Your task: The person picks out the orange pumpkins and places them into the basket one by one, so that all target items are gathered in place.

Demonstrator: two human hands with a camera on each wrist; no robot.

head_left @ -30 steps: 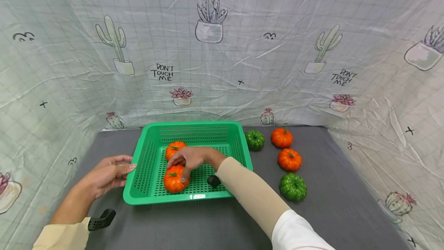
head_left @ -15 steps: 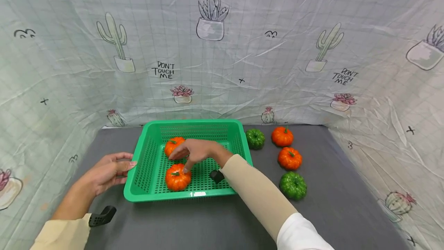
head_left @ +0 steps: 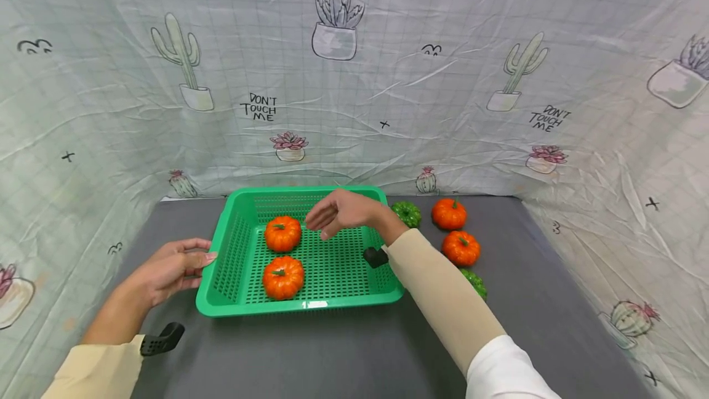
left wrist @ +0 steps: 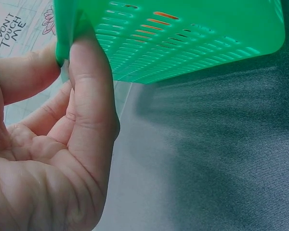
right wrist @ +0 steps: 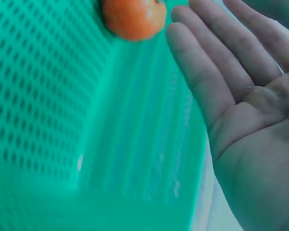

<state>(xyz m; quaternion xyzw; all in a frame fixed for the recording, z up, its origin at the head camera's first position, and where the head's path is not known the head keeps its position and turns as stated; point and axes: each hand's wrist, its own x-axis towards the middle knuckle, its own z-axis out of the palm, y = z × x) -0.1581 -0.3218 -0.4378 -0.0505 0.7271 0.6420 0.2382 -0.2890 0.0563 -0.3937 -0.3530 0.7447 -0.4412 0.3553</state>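
A green plastic basket (head_left: 354, 308) with slotted walls sits on the grey table. My left hand (head_left: 174, 271) pinches its left rim between thumb and forefinger, as the left wrist view shows with the basket's outer wall (left wrist: 221, 29). Two small orange pumpkins lie inside on the left: a rear pumpkin (head_left: 283, 234) and a front pumpkin (head_left: 283, 278), slightly apart. My right hand (head_left: 349, 211) hovers over the basket to the right of the rear pumpkin, fingers straight and holding nothing. In the right wrist view the palm (right wrist: 265, 130) faces the basket, with one orange pumpkin (right wrist: 135, 19) beyond the fingertips.
Right of the basket stand a green pumpkin (head_left: 407, 213), an orange pumpkin (head_left: 449, 213), a second orange pumpkin (head_left: 461, 248) and another green pumpkin (head_left: 475, 285), partly hidden by the right sleeve (head_left: 443, 300). A patterned cloth (head_left: 354, 97) walls the table's back and sides.
My right hand has let go of the front orange pumpkin and moved up and to the right. The rear pumpkin now shows fully. The left hand keeps its place on the rim.
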